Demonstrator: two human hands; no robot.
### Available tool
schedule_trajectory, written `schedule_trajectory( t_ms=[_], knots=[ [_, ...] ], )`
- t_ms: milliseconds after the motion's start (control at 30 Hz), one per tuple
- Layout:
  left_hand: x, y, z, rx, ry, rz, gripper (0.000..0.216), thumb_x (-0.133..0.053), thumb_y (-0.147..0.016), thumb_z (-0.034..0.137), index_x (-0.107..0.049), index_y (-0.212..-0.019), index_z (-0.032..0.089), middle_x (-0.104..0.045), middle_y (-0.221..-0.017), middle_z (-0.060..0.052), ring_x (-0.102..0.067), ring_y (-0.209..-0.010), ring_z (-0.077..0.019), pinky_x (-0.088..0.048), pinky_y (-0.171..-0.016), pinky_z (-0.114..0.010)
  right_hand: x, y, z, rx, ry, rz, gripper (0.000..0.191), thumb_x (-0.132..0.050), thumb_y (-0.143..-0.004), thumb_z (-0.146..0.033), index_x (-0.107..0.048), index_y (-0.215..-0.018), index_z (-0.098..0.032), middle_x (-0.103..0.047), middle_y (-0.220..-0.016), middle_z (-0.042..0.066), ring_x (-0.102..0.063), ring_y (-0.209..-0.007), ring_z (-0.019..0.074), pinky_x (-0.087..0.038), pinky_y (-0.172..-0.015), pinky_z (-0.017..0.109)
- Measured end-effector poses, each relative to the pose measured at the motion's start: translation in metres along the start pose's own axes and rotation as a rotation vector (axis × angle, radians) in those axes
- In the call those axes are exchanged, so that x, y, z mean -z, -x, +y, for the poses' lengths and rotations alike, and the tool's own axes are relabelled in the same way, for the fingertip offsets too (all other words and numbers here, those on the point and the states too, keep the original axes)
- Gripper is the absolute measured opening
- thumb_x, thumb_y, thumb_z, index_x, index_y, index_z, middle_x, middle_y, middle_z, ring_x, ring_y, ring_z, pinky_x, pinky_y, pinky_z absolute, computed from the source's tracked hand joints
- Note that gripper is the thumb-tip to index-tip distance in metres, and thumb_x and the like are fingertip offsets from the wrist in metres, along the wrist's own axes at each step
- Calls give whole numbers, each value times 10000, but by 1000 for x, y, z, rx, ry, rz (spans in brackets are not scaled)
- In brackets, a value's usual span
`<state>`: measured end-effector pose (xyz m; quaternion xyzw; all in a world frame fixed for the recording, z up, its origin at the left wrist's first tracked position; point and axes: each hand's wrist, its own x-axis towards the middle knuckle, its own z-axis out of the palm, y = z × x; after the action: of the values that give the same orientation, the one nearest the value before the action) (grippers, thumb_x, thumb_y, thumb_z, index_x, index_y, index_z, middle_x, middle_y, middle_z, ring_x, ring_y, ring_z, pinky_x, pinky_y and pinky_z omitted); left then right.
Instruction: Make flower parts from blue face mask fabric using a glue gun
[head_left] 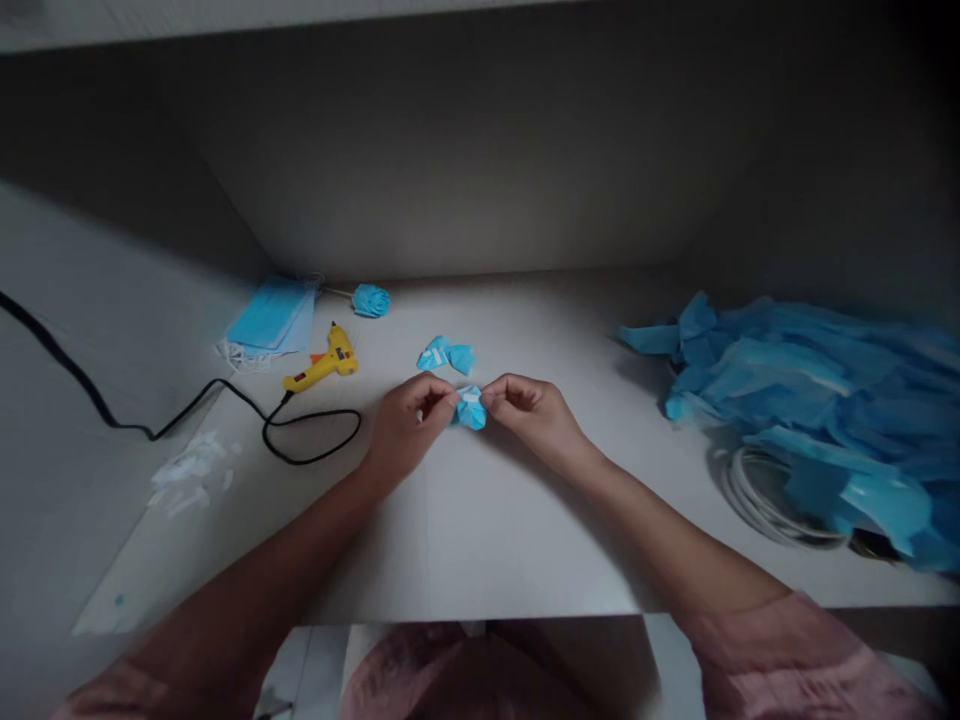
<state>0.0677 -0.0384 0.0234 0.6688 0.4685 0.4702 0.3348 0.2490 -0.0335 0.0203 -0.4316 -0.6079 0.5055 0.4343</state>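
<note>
1. blue fabric piece (470, 408): it is near the middle of the table (480, 540), pinched between your two hands, with a small white strip showing on top. whether it touches the surface cannot be told.
2. your left hand (409, 420) is closed in a pinch, thumb and fingertips gripping the left end of the piece, the other fingers curled in.
3. your right hand (529, 408) is closed the same way on the right end. its fingertips face those of the left hand, nearly meeting across the piece.
4. just behind your hands, toward the back edge, lie two more small blue folded pieces (446, 356), side by side and touching.
5. toward the back left corner a yellow glue gun (322, 366) lies on its side. its black cord (300, 440) loops on the table in front of it and runs off over the left edge.
6. behind the glue gun, a stack of blue face masks (271, 315) lies at the back left corner. just right of it is a rolled blue flower (371, 300) on a thin stick.
7. white scraps (187, 470) are scattered near the left edge.
8. along the right edge a big heap of blue mask fabric (810, 400) is piled, partly covering a white coil (757, 490).
9. your pink sleeve (787, 660) shows at the front right.
</note>
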Motion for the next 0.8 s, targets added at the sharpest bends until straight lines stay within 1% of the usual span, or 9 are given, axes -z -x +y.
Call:
schedule_trajectory(
  t_ms=[100,167,333,533,800],
  knots=[
    [-1,1,5,-164,-192,17,116,-587,-800,160,-620,-689,171,-557,-665,22,-474,-600,-89,-375,-574,-217,-2,2,-2,45,91,15,204,-603,-808,-357,-650,-749,-167,-601,-667,-9,-505,-616,110,-398,-625,248],
    [-2,1,6,-210,-259,37,102,-600,-797,136,-643,-712,173,-578,-687,19,-487,-604,-88,-380,-573,-213,-4,4,-3,72,142,24,203,-595,-816,-351,-649,-740,-170,-606,-663,-8,-510,-617,112,-399,-622,245],
    [-1,-1,1,-240,-335,38,72,-642,-802,146,-681,-750,178,-603,-712,11,-529,-643,-100,-406,-600,-221,-5,5,-4,139,235,44,179,-578,-834,-312,-653,-745,-175,-623,-681,-5,-535,-641,119,-412,-643,246],
    [-1,0,-2,-298,-362,46,48,-665,-810,190,-703,-780,187,-623,-726,-5,-569,-703,-127,-419,-612,-239,-5,7,-4,203,300,48,153,-565,-846,-265,-658,-767,-174,-637,-699,-2,-554,-655,120,-424,-660,244],
    [-3,0,-1,-276,-354,33,98,-628,-813,147,-699,-757,184,-602,-690,11,-536,-638,-104,-402,-582,-225,-5,6,-1,215,338,48,128,-565,-843,-235,-659,-776,-181,-656,-726,1,-582,-679,125,-435,-674,242]
  ],
)
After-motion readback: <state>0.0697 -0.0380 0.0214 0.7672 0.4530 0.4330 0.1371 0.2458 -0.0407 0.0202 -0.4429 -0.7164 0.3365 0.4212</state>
